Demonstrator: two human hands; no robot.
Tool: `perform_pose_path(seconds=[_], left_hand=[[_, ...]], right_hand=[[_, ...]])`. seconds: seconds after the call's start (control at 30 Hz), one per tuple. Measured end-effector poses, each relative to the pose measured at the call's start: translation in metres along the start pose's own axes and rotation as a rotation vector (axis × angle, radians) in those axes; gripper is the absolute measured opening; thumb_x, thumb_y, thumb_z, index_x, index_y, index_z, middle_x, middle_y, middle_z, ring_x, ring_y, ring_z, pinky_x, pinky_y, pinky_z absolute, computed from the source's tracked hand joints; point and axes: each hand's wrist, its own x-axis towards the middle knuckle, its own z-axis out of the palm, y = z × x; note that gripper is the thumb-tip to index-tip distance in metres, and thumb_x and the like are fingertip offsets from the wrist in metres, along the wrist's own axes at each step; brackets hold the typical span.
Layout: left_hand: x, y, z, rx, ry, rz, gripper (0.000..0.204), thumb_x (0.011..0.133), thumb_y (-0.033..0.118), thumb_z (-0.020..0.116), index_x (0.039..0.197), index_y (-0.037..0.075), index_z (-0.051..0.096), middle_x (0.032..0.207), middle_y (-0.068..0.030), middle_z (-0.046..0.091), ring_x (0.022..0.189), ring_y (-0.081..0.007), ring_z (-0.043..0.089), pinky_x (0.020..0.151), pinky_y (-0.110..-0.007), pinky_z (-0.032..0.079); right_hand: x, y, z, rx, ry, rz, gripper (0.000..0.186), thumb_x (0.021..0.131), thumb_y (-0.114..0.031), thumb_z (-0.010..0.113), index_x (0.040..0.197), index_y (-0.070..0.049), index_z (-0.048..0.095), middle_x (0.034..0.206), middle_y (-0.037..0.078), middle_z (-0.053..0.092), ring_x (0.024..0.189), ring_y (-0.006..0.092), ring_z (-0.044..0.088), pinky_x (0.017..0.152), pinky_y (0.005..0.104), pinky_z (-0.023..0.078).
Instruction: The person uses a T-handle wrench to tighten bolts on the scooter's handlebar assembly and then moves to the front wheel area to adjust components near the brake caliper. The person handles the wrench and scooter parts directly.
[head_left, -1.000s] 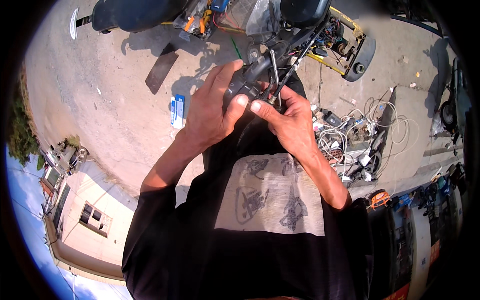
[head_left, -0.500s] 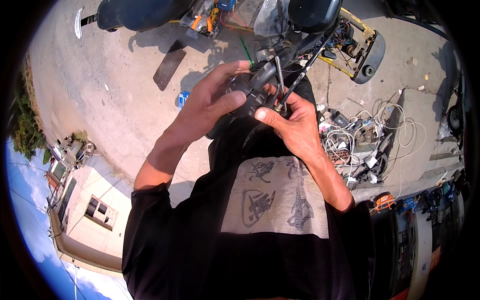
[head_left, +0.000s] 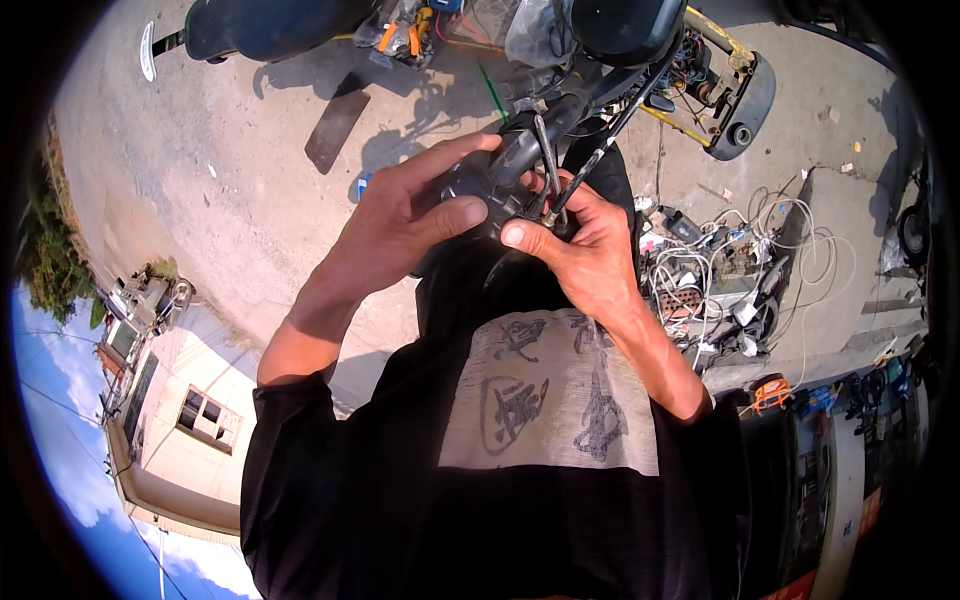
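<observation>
A black rounded housing (head_left: 482,188) sits at the near end of a dark handlebar tube (head_left: 570,112). My left hand (head_left: 405,212) is wrapped round the housing's left side, its thumb lying on the near face and its fingers reaching over the far side. From the right, my right hand (head_left: 588,250) grips the same part, thumb pressed at its lower right edge. Some of the right fingers are hidden behind a metal lever (head_left: 548,150) and a black cable (head_left: 612,140), which run up beside the housing. My palms cover much of its surface.
A black vehicle seat (head_left: 270,28) and a yellow frame (head_left: 728,40) with exposed wires lie beyond my hands. At right is a heap of scrap with coiled white cable (head_left: 690,275). A dark flat panel (head_left: 336,132) rests on the concrete at left.
Both hands keep hold of the housing and shift slightly left in view. The housing looks turned a little, showing more of its top. Little else differs.
</observation>
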Motion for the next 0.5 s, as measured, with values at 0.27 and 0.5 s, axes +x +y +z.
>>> perform_pose_path(seconds=[0.27,0.5], left_hand=[[-0.004,-0.01,0.013,0.138,0.087,0.183,0.054,0.103,0.018,0.065,0.152,0.002,0.049,0.147,-0.0153,0.057,0.133,-0.0231,0.056,0.111,-0.035,0.045],[-0.006,-0.018,0.02,0.401,0.146,0.381,0.049,0.104,0.013,0.058,0.151,0.0,0.049,0.148,-0.0214,0.054,0.134,-0.0366,0.055,0.113,-0.04,0.043]], right_hand=[[-0.001,-0.005,-0.002,-0.053,0.012,0.022,0.049,0.086,-0.014,0.088,0.126,0.005,0.068,0.102,0.002,0.072,0.091,0.006,0.061,0.081,0.0257,0.053],[-0.002,-0.01,-0.001,-0.021,0.004,0.096,0.047,0.086,-0.014,0.088,0.124,0.005,0.068,0.097,0.002,0.073,0.089,0.0059,0.062,0.081,0.0248,0.053]])
